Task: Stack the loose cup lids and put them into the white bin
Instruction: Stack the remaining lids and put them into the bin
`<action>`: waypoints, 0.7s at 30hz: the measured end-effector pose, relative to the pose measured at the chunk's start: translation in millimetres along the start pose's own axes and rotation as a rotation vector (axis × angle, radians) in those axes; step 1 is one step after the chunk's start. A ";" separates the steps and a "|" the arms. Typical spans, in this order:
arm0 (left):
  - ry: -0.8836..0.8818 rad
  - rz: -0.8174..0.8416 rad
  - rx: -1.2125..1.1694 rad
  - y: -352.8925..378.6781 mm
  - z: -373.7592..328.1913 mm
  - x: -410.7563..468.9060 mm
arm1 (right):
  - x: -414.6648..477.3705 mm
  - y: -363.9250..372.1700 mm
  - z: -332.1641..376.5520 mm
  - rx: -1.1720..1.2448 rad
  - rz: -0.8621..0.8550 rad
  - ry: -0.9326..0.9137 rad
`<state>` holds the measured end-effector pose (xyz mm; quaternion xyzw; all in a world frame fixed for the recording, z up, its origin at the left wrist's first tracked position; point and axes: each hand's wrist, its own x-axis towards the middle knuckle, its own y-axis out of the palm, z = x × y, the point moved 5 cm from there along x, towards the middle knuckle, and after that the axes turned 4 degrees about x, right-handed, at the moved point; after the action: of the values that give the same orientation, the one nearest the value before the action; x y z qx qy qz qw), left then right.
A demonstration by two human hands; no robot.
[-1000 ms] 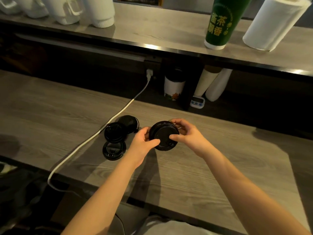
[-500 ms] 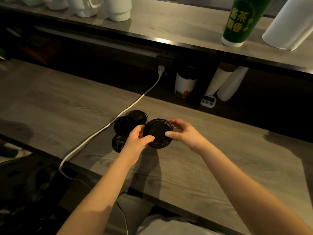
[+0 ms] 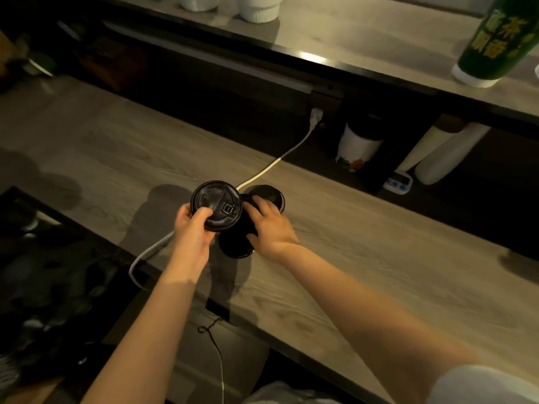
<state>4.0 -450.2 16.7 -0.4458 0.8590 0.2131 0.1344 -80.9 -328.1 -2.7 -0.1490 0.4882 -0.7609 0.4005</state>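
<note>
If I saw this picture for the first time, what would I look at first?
Two bare hands meet in the middle, over the wooden counter. The left hand grips a black lid, and the right hand rests on more loose lids beside it. A white cable runs from there toward the back, and a green cup stands on the shelf at the top right.
</note>
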 end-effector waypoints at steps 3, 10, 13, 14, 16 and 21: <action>-0.012 -0.044 -0.003 -6.8 -1.3 6.0 | 24.1 0.4 1.8 -0.098 0.088 -0.014; -0.093 -0.203 -0.025 -16.3 6.7 11.5 | 45.9 17.8 -4.0 -0.275 0.257 -0.019; -0.135 -0.277 0.037 -24.3 11.6 11.0 | 46.1 16.8 -1.1 -0.220 0.186 -0.073; -0.146 -0.297 0.056 -26.6 12.7 10.3 | 45.7 16.3 -1.3 -0.180 0.169 -0.086; -0.164 -0.323 0.066 -29.2 14.3 8.2 | 42.9 12.7 -4.9 -0.045 0.109 -0.086; -0.191 -0.271 0.056 -28.3 21.9 2.8 | 19.5 -14.9 -28.0 0.476 -0.120 0.014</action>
<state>26.6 -455.9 -10.6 -0.5313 0.7798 0.2105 0.2555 -117.5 -322.4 -6.6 -0.0740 0.2884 -0.8780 0.3749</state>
